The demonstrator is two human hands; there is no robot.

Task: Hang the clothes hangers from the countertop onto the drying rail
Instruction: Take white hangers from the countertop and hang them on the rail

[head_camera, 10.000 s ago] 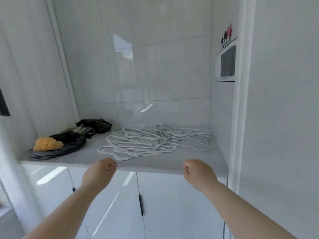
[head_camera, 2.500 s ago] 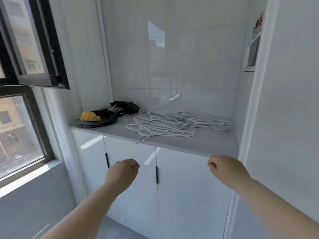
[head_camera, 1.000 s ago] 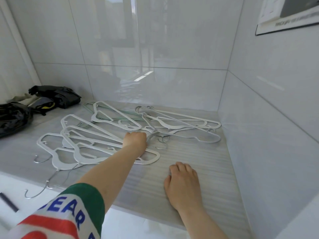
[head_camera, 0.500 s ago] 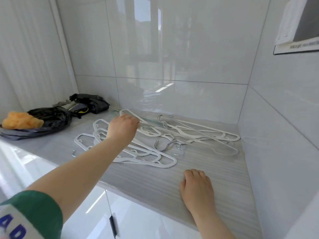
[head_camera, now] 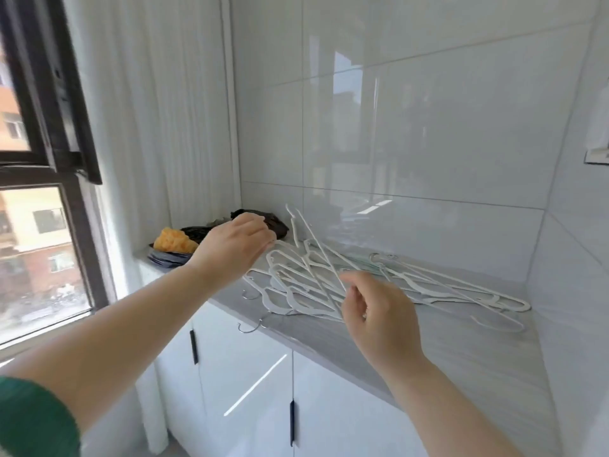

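Several white clothes hangers [head_camera: 412, 285] lie in a loose pile on the grey countertop [head_camera: 461, 351]. One white hanger [head_camera: 316, 245] is tilted up out of the pile, its upper end toward the tiled wall. My left hand [head_camera: 230, 249] is over the pile's left end, with its fingertips pinched on this hanger's near side. My right hand [head_camera: 382, 321] is in front of the pile, thumb and fingers closed at the hanger's lower end. No drying rail is in view.
Black bags [head_camera: 276, 222] and an orange lump [head_camera: 171, 240] sit at the countertop's left end. A metal hook [head_camera: 250, 326] overhangs the front edge above the white cabinet doors [head_camera: 247, 374]. An open dark-framed window sash [head_camera: 66, 94] juts in at upper left.
My left hand has lifted one hanger off the pile. My right hand has left the countertop, where it lay flat, and come up to the hanger's lower end. The view has swung left toward the window.
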